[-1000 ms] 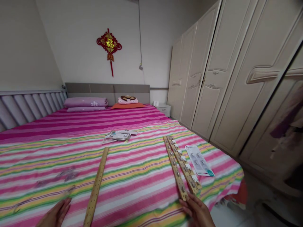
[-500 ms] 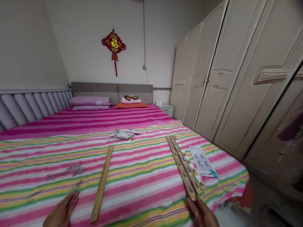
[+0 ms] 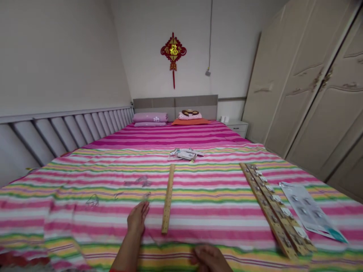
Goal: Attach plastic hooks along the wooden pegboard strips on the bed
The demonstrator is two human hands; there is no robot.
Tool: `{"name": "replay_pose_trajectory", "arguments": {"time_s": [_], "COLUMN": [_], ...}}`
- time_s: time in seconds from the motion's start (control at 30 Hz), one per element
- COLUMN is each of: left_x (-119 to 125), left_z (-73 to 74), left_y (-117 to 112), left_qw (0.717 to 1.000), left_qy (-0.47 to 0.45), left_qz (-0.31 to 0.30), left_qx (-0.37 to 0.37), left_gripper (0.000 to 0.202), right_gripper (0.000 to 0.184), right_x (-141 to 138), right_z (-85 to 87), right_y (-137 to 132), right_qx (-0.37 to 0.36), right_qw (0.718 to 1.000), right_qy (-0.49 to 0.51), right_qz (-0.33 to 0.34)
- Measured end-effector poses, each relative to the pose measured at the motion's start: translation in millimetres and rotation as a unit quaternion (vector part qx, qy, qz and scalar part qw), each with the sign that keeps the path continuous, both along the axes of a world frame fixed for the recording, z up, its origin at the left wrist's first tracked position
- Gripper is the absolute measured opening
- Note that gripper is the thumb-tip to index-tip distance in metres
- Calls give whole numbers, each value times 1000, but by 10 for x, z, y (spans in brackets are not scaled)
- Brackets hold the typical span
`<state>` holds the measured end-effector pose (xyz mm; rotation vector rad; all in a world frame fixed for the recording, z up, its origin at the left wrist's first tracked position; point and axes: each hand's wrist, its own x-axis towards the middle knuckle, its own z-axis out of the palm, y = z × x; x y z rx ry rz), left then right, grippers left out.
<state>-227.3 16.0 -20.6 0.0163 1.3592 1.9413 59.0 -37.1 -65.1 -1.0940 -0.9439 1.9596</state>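
Note:
My left hand (image 3: 137,218) lies low over the striped sheet, fingers stretched forward and nothing visibly gripped. Just past its fingertips is a small, clear, shiny piece (image 3: 146,195), too blurred to name. To the right of that hand a single wooden strip (image 3: 168,200) with a row of small holes lies lengthwise. Near the bottom edge my right hand (image 3: 210,258) is curled and smeared by motion; whether it holds anything is hidden. Farther right, two wooden strips (image 3: 269,207) lie side by side, bearing metal pieces and white round tabs.
A blister card (image 3: 309,211) with small metal parts lies beside the paired strips. More packaging (image 3: 185,154) is piled mid-bed. Crumpled clear plastic (image 3: 143,181) and a thin wire-like bit (image 3: 92,201) lie at left. A padded rail (image 3: 70,130) and wardrobe (image 3: 283,79) flank the bed.
The view has swung left. My right hand has left the near end of the paired strips and moved left toward the middle. My left hand remains by the small clear piece.

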Motion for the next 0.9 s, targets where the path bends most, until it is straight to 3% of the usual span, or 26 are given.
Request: {"name": "replay_pose_trajectory", "arguments": {"time_s": [0.1,0.27,0.43,0.67,0.9], "left_x": [-16,-12,-3,-3,4], "left_z": [-16,-9,-6,23,23], "left_y": [-3,4,-7,-52,-70], "left_qw": [1000,1000,1000,999,999], "left_qy": [-6,-15,-19,-21,-21], "left_qz": [-9,-10,-11,-24,-31], "left_qx": [5,7,9,19,23], "left_gripper": [13,16,15,16,15], "right_gripper": [46,48,42,41,49], "right_x": [-427,-880,-1068,-970,-415], "right_z": [151,281,344,262,38], "right_y": [55,120,176,200,97], "right_qx": [-25,-67,-79,-17,57], "right_qw": [997,996,996,999,998], "right_qy": [17,50,45,16,-10], "right_qz": [72,40,6,-36,-22]}}
